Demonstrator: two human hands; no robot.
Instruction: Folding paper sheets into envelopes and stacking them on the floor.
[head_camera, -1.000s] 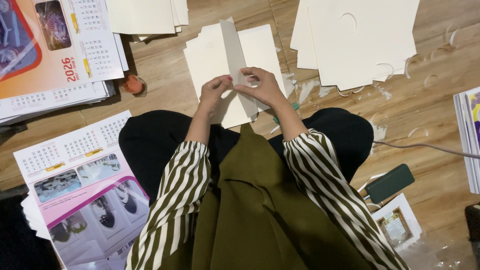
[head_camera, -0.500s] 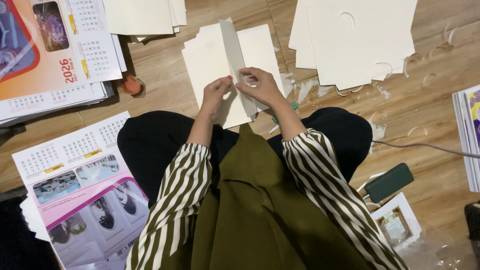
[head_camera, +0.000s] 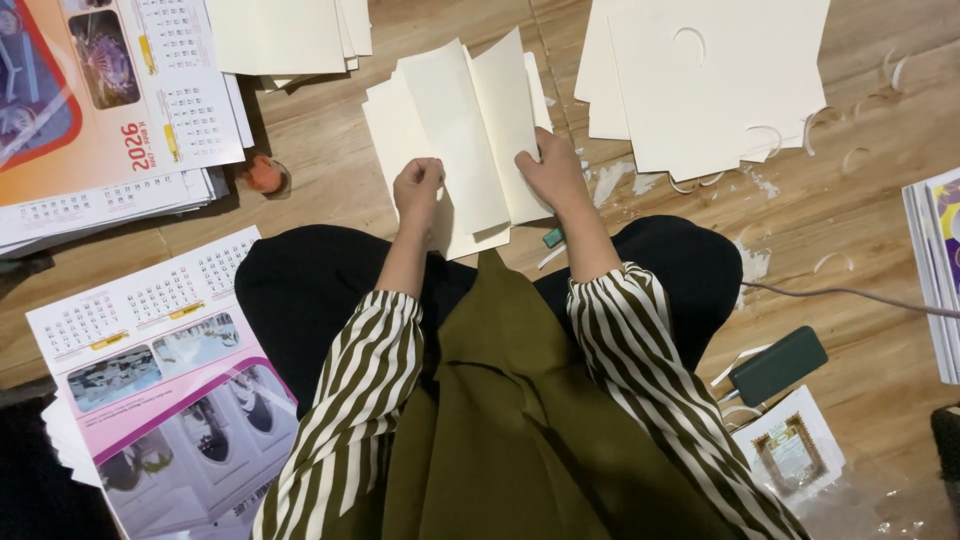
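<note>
Two hands: both rest on the cream sheets (head_camera: 455, 140) lying on the wooden floor (head_camera: 860, 260) just ahead of the person's knees.
Left hand (head_camera: 418, 188): curled narrow, fingertips pinching the lower left part of the cream sheets; striped sleeve behind it.
Right hand (head_camera: 553, 170): fingers bent over the right edge of the cream sheets, thumb pressed on top, holding that edge down.
Cream sheets: a small fanned pile, the top leaves folded lengthwise and standing up a little along the crease.
Green object (head_camera: 553, 237): a small thing on the floor just below the right corner of the cream sheets; too small to tell what it is.
Punched stack (head_camera: 710, 80): larger cream boards to the right of the cream sheets, with curved cut-outs; curled paper scraps (head_camera: 850, 120) lie scattered beside them.
Blank stack (head_camera: 290, 35): up and to the left of the cream sheets.
Orange blob (head_camera: 263, 173): left of the cream sheets, near the blank stack.
Calendars: one pile (head_camera: 100, 110) far left of the cream sheets, another (head_camera: 160, 370) down-left beside the person's knee.
Dark phone (head_camera: 778, 365): well down-right of the cream sheets, a thin cable (head_camera: 850, 293) running above it.
</note>
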